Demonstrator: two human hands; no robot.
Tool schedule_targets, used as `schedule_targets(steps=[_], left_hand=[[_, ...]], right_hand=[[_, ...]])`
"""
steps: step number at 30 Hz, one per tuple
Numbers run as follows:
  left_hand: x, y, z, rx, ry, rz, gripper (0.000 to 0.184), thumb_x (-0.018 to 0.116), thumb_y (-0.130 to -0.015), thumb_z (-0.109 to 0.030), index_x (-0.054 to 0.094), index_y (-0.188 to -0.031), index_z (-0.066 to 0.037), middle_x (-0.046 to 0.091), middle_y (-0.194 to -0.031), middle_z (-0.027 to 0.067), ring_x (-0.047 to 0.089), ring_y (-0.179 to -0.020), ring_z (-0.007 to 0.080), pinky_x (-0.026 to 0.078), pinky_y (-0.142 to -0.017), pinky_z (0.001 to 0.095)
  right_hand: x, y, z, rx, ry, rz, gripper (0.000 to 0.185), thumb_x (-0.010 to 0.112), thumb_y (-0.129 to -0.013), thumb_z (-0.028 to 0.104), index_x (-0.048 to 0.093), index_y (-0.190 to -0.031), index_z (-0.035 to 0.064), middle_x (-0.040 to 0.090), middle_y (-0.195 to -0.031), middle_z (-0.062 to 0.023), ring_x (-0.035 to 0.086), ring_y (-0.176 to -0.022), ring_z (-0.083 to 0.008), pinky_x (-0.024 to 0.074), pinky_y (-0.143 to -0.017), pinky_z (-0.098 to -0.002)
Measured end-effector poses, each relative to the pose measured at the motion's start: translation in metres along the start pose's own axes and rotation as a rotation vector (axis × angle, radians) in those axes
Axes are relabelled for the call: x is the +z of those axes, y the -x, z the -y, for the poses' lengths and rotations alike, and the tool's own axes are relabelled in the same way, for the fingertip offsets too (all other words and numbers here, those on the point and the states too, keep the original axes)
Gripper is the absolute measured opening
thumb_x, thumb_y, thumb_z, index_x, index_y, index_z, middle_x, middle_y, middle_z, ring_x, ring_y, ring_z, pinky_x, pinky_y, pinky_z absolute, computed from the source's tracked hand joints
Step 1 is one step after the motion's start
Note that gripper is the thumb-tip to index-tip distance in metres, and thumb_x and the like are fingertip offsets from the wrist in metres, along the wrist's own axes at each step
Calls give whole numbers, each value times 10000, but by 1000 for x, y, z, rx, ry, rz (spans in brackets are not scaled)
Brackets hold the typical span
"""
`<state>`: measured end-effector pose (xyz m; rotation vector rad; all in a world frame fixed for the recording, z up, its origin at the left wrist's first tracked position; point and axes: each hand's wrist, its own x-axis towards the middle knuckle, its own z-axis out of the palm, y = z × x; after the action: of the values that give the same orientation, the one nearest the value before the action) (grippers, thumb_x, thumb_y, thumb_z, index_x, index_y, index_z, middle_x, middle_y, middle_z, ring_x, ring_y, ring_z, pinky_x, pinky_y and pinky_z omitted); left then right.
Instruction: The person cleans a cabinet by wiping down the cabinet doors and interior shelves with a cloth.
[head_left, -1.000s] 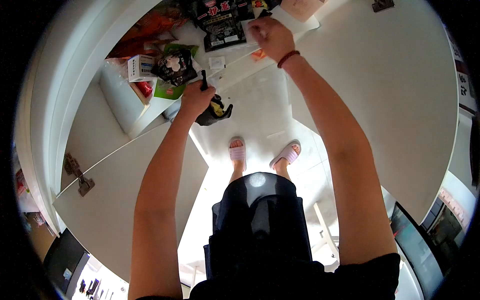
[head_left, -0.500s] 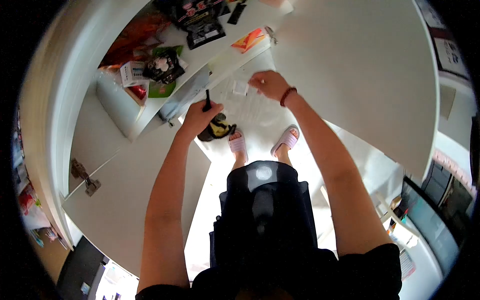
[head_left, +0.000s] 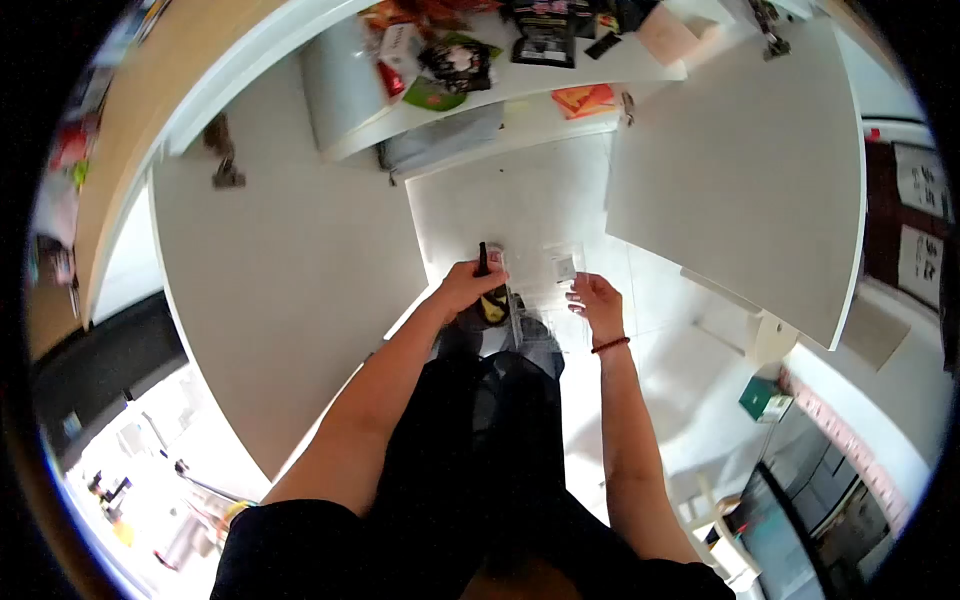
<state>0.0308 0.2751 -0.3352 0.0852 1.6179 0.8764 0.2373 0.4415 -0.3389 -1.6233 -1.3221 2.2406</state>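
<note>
Near my legs, my left hand (head_left: 472,287) is closed around a dark item with a black stick-like end (head_left: 483,256) poking up above the fingers. A black-and-yellow part (head_left: 493,306) shows just below that hand; its kind is not clear. My right hand (head_left: 600,300), with a dark red bead bracelet at the wrist, pinches the right side of a clear plastic package (head_left: 540,318). A small white label (head_left: 565,267) shows on the package near my right fingertips. The package spans the space between both hands, and its left edge is by my left fingers.
Open white cabinet doors stand on the left (head_left: 290,260) and right (head_left: 740,190). Ahead, a shelf (head_left: 520,88) carries black and green packets (head_left: 455,65), a small white box (head_left: 401,45) and an orange packet (head_left: 584,100). A grey flat bag (head_left: 440,140) lies lower.
My view has shifted, so the shelf and doors sit differently in it. Both hands have come closer to my body with their items, and my slippers are now hidden.
</note>
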Motion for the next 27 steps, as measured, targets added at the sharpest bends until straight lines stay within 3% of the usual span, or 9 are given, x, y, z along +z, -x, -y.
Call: schedule_targets(steps=[3,11,14,15,16,19,27], left_hand=[[-1,33,36,25,89,-47,335,715,-798,-322,652,-986,-51,640,-913,29,590,-833,136,470,-722,284],[5,145,166,62,296,-269,240,700,-787,-238,666,-853,-10,628,-754,24,563,-703,111,464,-651,285],[-4,171,205,-13,219,-392,263,697,-786,-235,668,-843,20,646,-742,50,579,-688,120,470,-628,295],[-7,177,216,-16,354,-400,244,695,-791,-221,661,-837,16,642,-756,50,577,-690,124,470,-631,292],[-11,185,219,-45,429,-417,223,693,-792,-206,656,-837,10,637,-761,47,575,-690,125,469,-630,287],[-26,200,229,-62,534,-490,173,686,-794,-170,645,-835,-7,625,-769,39,572,-693,125,465,-632,270],[-48,186,224,17,687,-437,153,679,-801,-146,634,-857,-11,624,-782,28,573,-705,117,458,-663,258]], right_hand=[[13,16,-8,39,86,109,258,622,-890,236,619,-1048,32,634,-881,-47,653,-773,-163,537,-607,-266],[67,78,-39,110,369,504,239,635,-877,225,625,-1039,49,633,-860,-32,645,-756,-133,539,-631,-260],[92,75,-42,83,523,542,317,581,-894,347,628,-1002,52,631,-839,-29,603,-710,-112,496,-608,-252],[101,67,-43,59,601,541,338,569,-895,372,629,-991,53,630,-831,-27,593,-700,-109,486,-609,-251],[114,60,-41,-126,680,577,379,540,-894,405,628,-959,42,620,-788,-25,569,-692,-109,466,-628,-261],[152,47,-23,-89,736,580,357,553,-887,372,630,-944,29,630,-780,-33,586,-718,-126,472,-678,-282],[194,-34,49,-668,1071,332,310,601,-854,352,647,-959,63,664,-956,-100,628,-876,-264,483,-795,-372]])
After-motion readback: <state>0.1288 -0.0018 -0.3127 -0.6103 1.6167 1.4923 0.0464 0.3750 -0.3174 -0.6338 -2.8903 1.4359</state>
